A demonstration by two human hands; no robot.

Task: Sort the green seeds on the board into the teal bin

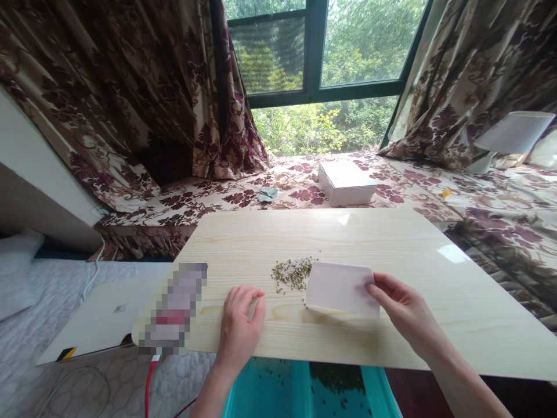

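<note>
My right hand (398, 299) pinches a white card (339, 287) by its right end, thumb in front. The card is tilted over the table, its left edge beside a scattered pile of small green beans and white grains (292, 274). A few beans lie by the card's lower left corner. My left hand (242, 316) rests on the table left of the pile, fingers loosely curved and thumb apart, with no object visible in it. Below the table's near edge is a teal divided container (300, 395), with many dark green beans in its right compartment and scattered bits in the left.
The pale wood table (383, 238) has a pixelated phone-like object (174, 307) with a red cable (148, 386) at its left edge. A whitish panel (104, 313) lies on the quilted bed. Behind are a white box (347, 183), a grey-green cloth (267, 194) and a lamp (516, 133).
</note>
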